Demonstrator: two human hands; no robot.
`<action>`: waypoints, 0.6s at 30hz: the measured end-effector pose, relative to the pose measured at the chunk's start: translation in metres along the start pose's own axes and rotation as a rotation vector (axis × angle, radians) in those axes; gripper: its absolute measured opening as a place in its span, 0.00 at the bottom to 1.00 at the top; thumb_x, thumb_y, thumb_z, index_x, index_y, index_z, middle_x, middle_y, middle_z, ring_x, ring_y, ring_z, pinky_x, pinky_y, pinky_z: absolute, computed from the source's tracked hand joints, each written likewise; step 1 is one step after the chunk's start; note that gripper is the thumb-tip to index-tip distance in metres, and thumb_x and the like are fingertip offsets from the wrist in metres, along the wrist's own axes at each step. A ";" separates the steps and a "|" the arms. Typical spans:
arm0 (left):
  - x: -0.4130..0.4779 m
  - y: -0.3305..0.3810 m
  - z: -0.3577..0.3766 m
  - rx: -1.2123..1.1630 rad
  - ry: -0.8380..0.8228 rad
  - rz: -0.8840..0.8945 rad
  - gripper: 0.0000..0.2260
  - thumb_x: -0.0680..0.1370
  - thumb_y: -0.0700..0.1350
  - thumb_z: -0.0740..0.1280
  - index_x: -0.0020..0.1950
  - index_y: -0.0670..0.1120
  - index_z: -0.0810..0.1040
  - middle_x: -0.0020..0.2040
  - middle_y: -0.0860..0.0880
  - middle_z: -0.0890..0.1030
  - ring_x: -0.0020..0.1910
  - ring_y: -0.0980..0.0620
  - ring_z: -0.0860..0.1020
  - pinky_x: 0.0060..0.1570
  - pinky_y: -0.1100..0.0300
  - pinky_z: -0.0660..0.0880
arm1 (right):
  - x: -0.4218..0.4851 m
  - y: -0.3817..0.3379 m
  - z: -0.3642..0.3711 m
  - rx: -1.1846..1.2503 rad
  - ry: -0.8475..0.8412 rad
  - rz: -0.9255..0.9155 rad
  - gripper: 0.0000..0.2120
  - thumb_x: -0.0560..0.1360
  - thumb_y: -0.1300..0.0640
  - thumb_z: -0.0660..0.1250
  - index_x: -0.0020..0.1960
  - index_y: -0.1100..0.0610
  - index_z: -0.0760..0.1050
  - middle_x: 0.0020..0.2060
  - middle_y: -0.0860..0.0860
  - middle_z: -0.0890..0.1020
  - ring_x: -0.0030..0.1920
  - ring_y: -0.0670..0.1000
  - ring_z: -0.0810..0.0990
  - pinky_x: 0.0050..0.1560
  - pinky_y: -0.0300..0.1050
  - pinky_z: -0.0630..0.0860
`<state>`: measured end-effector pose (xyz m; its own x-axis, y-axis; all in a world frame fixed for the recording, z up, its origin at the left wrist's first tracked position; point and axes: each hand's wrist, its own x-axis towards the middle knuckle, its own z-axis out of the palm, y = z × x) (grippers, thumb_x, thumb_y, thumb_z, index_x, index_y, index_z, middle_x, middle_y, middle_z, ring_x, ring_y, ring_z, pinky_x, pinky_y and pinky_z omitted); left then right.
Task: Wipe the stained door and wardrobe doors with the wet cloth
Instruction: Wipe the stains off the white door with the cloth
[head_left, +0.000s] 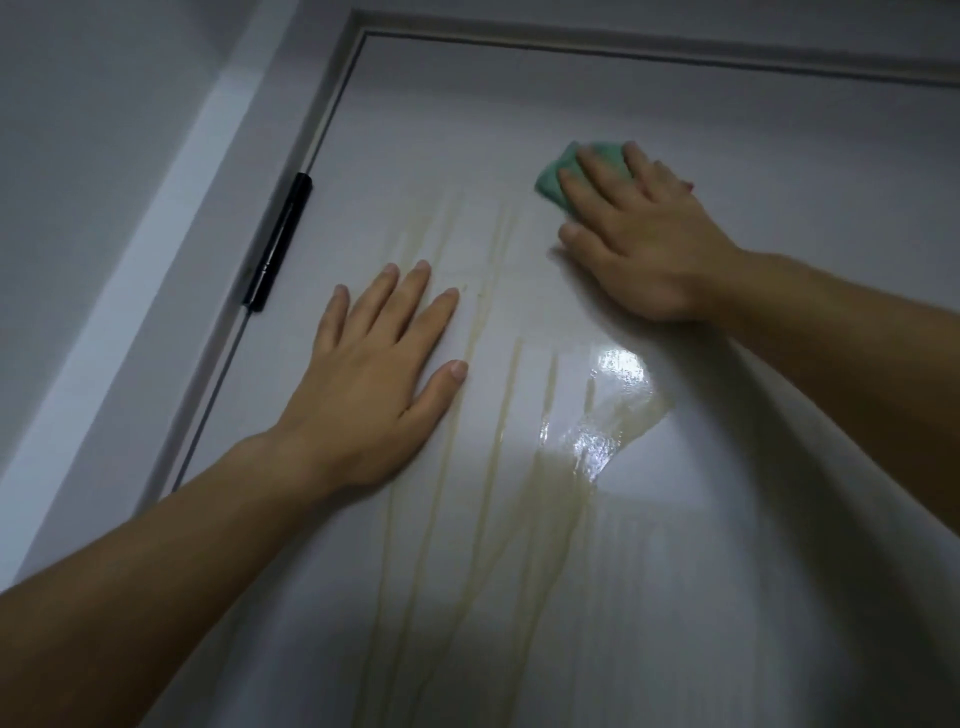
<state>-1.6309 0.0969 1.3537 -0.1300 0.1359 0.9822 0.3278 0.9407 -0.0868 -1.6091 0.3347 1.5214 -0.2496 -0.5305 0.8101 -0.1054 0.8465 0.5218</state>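
A white door (727, 130) fills the view, seen from close up near its top left corner. Yellowish stain streaks (498, 395) run down its middle, with a wet, shiny smeared patch (608, 415) to their right. My right hand (639, 239) presses a green cloth (556, 174) flat against the door above the streaks, fingers straight over it; most of the cloth is hidden under the hand. My left hand (374, 384) lies flat on the door with spread fingers, its fingertips at the left edge of the streaks.
A black hinge (280, 241) sits on the door's left edge. The white door frame (171, 228) runs along the left and top, with a grey wall (67, 130) beyond it.
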 end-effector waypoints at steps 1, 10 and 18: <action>0.000 0.000 -0.001 0.004 0.004 0.005 0.31 0.83 0.63 0.45 0.84 0.53 0.52 0.85 0.50 0.50 0.84 0.50 0.45 0.81 0.45 0.41 | 0.000 -0.010 0.002 0.000 0.006 -0.006 0.35 0.80 0.34 0.38 0.83 0.48 0.43 0.83 0.50 0.43 0.82 0.59 0.39 0.80 0.55 0.38; -0.012 -0.034 -0.012 -0.011 0.031 0.005 0.32 0.83 0.62 0.46 0.83 0.48 0.57 0.84 0.46 0.54 0.83 0.48 0.49 0.81 0.47 0.46 | -0.039 -0.038 0.011 -0.100 -0.038 -0.362 0.33 0.82 0.33 0.38 0.83 0.45 0.41 0.82 0.45 0.41 0.82 0.54 0.37 0.80 0.51 0.37; -0.024 -0.055 -0.011 -0.001 0.001 -0.010 0.31 0.83 0.63 0.44 0.84 0.53 0.52 0.85 0.51 0.48 0.84 0.51 0.43 0.81 0.48 0.41 | -0.007 -0.101 0.017 -0.006 -0.009 -0.299 0.35 0.81 0.33 0.39 0.83 0.46 0.40 0.82 0.47 0.40 0.81 0.55 0.35 0.80 0.52 0.35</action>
<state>-1.6356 0.0384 1.3365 -0.1323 0.1265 0.9831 0.3279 0.9416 -0.0770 -1.6132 0.2537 1.4583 -0.2170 -0.7556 0.6180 -0.1695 0.6527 0.7385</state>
